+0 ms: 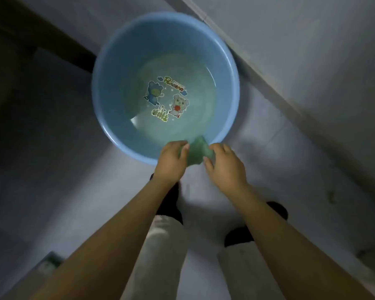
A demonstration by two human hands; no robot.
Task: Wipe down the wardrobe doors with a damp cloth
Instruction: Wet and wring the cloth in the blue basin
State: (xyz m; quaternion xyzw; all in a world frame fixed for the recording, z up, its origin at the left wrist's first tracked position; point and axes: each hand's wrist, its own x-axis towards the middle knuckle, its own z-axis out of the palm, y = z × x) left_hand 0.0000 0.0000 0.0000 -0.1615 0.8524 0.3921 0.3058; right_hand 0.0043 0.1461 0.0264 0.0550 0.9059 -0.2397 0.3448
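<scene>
Head view, looking down. A green cloth [196, 153] is bunched between the left hand [171, 161] and right hand [225, 164], both with fingers curled round it, above the 6 o'clock rim of a blue basin [108, 68]. The basin holds shallow water and stands on the pale floor [52, 169].

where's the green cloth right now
In the head view, the bunched green cloth sits just below centre, gripped between the left hand and right hand over the near rim of the round blue plastic basin.
</scene>
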